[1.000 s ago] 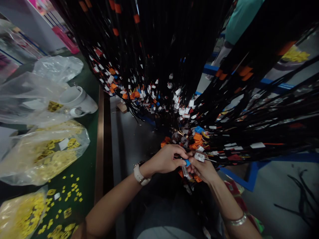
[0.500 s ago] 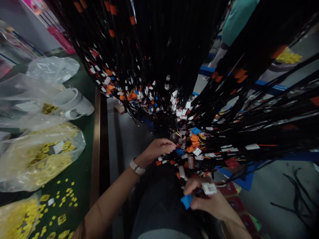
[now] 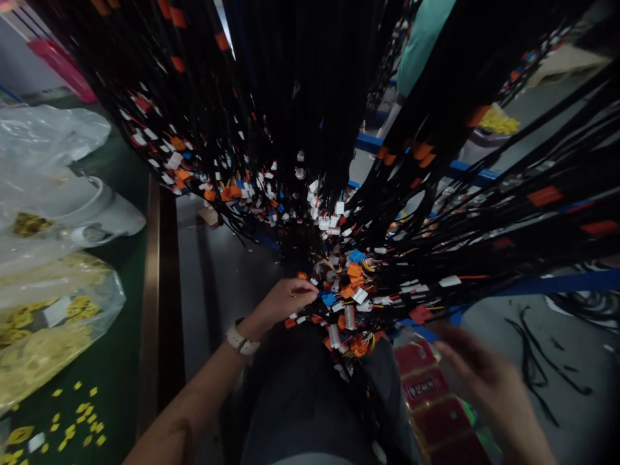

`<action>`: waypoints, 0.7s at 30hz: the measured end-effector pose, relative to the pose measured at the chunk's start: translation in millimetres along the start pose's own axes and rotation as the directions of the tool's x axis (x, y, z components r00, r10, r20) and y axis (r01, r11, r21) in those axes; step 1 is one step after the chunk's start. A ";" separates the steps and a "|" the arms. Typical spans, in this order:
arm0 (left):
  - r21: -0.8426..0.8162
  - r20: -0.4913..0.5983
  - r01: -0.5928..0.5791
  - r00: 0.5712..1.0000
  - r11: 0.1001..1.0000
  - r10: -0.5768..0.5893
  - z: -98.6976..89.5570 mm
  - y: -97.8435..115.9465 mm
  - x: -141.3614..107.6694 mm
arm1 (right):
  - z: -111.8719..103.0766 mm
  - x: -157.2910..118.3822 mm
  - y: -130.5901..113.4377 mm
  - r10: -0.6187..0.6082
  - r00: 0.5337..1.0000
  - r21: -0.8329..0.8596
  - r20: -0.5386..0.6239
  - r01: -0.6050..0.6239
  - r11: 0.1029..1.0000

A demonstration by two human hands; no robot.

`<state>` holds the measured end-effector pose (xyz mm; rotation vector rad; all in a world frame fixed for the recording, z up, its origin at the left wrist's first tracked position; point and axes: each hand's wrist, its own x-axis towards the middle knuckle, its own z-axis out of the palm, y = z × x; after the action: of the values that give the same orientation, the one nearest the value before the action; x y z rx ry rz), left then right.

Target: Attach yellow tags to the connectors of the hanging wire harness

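Black cable bundles (image 3: 310,97) hang down and fan out, their ends carrying white, orange and blue connectors. My left hand (image 3: 290,297), with a white watch on the wrist, is closed in a pinch beside a blue connector (image 3: 329,299); what is between its fingertips is too small to make out. On the right, my right hand (image 3: 477,368) is blurred by motion over red packages (image 3: 426,387), near a red connector (image 3: 420,314). Its fingers are too smeared to read. Orange connectors (image 3: 356,274) lie in the cluster between the hands.
At left, a green table (image 3: 121,278) with a brown edge bears plastic bags of yellow parts (image 3: 62,323), loose yellow pieces and a white container (image 3: 97,206). Behind the cables are blue rails (image 3: 465,171) and a person in teal (image 3: 423,39). Black cables lie on the floor at right.
My right hand has moved right, away from the blue and white connectors it was holding. My left hand stays by the cluster. The whole view has shifted, with the table further left.
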<state>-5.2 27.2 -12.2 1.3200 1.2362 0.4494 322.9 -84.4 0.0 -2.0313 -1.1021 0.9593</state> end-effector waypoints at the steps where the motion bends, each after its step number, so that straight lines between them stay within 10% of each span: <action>1: 0.011 0.000 -0.006 1.000 1.000 0.006 0.0 -0.7 0.2 | -7.4 4.3 -10.7 -0.023 0.985 0.033 -0.173 0.030 0.999; 7: 0.078 0.006 -0.032 0.999 0.996 0.032 0.9 1.3 -0.3 | -23.8 51.2 -69.6 -0.213 0.693 0.281 -0.689 0.526 0.803; 13: 0.054 0.001 -0.025 1.000 0.998 0.025 1.0 3.6 -2.1 | -15.5 79.7 -86.2 -0.206 0.733 0.342 -0.648 0.522 0.781; 21: 0.080 -0.016 -0.090 0.996 0.993 0.091 3.0 16.3 -6.2 | -15.4 39.9 -99.6 -0.164 0.873 0.692 -0.460 0.468 0.550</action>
<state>1.3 25.2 4.2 1.4468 1.2247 0.4825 309.5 -7.2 74.9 -1.1243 -0.6299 0.6690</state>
